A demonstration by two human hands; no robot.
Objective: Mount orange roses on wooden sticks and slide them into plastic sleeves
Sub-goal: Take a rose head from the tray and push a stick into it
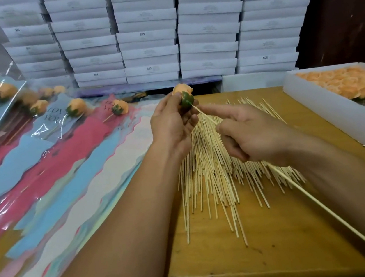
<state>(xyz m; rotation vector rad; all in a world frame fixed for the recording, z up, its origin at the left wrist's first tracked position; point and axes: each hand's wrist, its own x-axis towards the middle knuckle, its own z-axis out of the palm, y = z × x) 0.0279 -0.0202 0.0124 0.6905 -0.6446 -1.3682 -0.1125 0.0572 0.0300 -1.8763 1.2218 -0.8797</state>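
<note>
From the head view, my left hand [172, 125] holds the orange rose [183, 94] up above the far end of the tabletop [274, 238], fingers curled round its green base, while my right hand [249, 135] pinches the wooden stick [316, 203] partway along, forefinger laid out straight toward the bloom, with the tip right at the underside of the green base. The risk I see is the stick going in off-centre: it is long and thin, my grip sits well back from the tip, and the tail end swings out past the tabletop's near corner, so a small wobble could bend or snap it, or push the point out through the side of the petals. Squeezing too hard with the left could also crush the bloom. The loose pile of sticks [215, 171] lies directly beneath my hands, and a dropped elbow could scatter it. I cannot tell how deep the tip sits, since my fingers cover the joint. The stick's far end runs out of the frame at the lower right. The tray of roses [328, 104] is cut off at the right edge, and the finished sleeves [63, 142] at the left are smeared and blurred, so their count is unclear
</note>
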